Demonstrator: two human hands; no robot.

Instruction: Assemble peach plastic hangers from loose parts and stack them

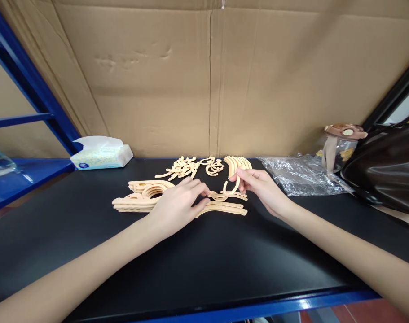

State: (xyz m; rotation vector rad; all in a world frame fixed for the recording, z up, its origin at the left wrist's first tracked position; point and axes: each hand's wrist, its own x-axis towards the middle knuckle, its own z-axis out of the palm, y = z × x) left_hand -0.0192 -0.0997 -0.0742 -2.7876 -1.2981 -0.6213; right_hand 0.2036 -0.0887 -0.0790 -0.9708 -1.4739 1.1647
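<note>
A: What are the hands on?

B: Thin, pale wooden cut-out pieces lying on the black desk (204, 260). The left hand (177, 207) lies over the right end of a stack of long curved pieces (137, 197), with its fingertips (204, 190) closed on a small flat piece (221, 196) in the middle. The right hand (263, 188) pinches a hook-shaped piece (234, 185) between thumb and forefinger; the hook stands just above that same flat piece.

A: So both hands are closed on something?

B: Yes, each in a light pinch on its own piece. Whether the two pieces touch, I cannot tell.

A: What else lies near?

B: Just below the fingers, two long bar pieces (224, 208) lie on the desk. Behind, near the cardboard wall (204, 80), sit a heap of small curly pieces (182, 168), some ring shapes (213, 166) and a fan of curved strips (238, 162).

A: And at the sides?

B: A tissue pack (101, 153) at the left rear; at the right a crumpled clear plastic bag (300, 174), a cup with a brown lid (340, 146) and a dark bag (389, 166).
</note>
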